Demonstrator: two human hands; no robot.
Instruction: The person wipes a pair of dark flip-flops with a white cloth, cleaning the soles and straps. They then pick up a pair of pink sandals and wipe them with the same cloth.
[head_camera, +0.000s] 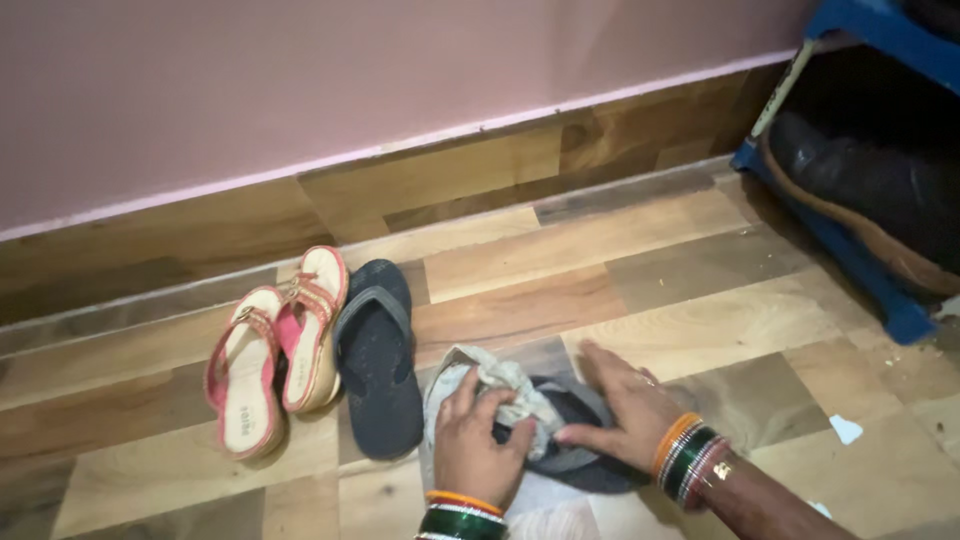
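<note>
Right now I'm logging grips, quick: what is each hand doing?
Left hand: closed on the cloth.
Right hand: open, flat on the slipper.

The light is warm, dim and indoor, soft and fairly even, with no hard-edged shadows. The glossy wood-pattern floor (700, 290) carries a faint sheen toward 1 o'clock. The darkest patch sits at 2 o'clock, inside the blue plastic rack (880, 270), where detail is lost in black. Soft shadow pools under the dark rubber flip-flop (378, 360) near centre. The plain pink wall (350, 70) at 12 o'clock looks flat and grainy. Overall sharpness is modest; the bangled wrists at 6 o'clock blur slightly.
</note>
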